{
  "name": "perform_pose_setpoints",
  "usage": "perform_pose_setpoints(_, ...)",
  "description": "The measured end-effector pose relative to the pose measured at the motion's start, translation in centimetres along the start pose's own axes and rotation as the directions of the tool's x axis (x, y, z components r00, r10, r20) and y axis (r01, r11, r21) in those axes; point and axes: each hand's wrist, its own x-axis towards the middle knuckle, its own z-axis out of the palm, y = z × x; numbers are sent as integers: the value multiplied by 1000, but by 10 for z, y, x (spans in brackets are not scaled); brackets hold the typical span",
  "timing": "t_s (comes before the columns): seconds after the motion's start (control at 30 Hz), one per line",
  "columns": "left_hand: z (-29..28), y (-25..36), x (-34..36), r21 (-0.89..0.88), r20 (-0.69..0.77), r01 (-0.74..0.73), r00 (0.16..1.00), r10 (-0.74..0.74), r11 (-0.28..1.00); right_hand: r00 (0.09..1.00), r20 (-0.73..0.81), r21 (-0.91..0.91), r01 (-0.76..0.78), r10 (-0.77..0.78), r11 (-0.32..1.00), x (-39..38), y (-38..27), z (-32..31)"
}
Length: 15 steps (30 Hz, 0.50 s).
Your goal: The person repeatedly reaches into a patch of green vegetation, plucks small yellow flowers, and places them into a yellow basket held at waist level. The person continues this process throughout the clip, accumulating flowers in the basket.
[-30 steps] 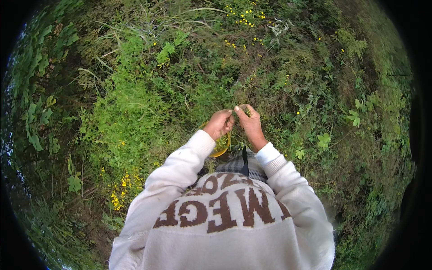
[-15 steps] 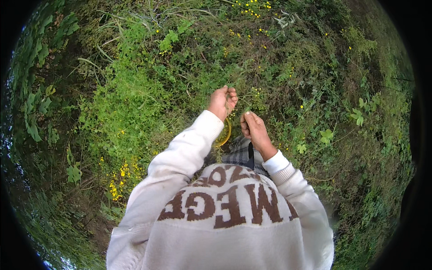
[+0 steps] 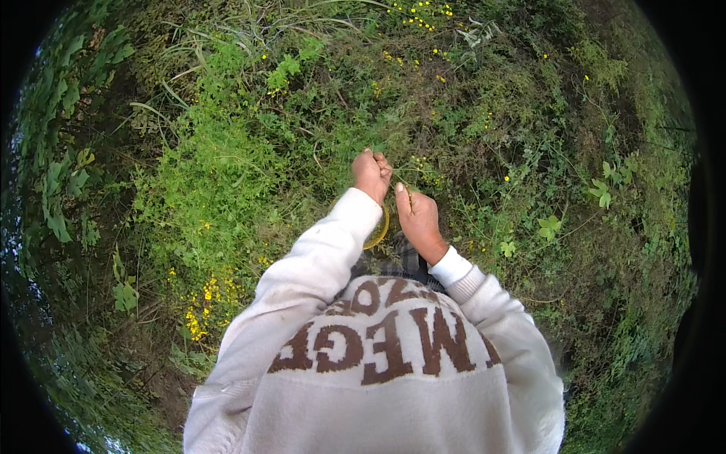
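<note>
A thin green stem [image 3: 399, 184] runs between the two hands, out over the weeds. The left hand [image 3: 371, 175] is a clenched fist on its upper end; the right hand [image 3: 417, 219] pinches it lower down, fingers curled. A yellow ring [image 3: 380, 231] hangs under the left wrist. Dense green weeds [image 3: 219, 174] and yellow flowers [image 3: 203, 303] crowd all around, hiding the stem's base.

Weedy ground [image 3: 227, 181] carries green plants, yellow flowers [image 3: 200, 303] and probably dry grass.
</note>
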Motion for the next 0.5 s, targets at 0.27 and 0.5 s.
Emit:
perform_pose_setpoints(0.27, -10, 16, 11, -54, -60, 108, 992, -111, 993, 986, 30, 444, -158, 162, 882, -7, 5, -37)
perform_pose_setpoints(0.5, -7, 5, 3, 218, -48, 18, 999, -8, 976, 987, 149, 287, 18, -63, 958, 12, -14, -25)
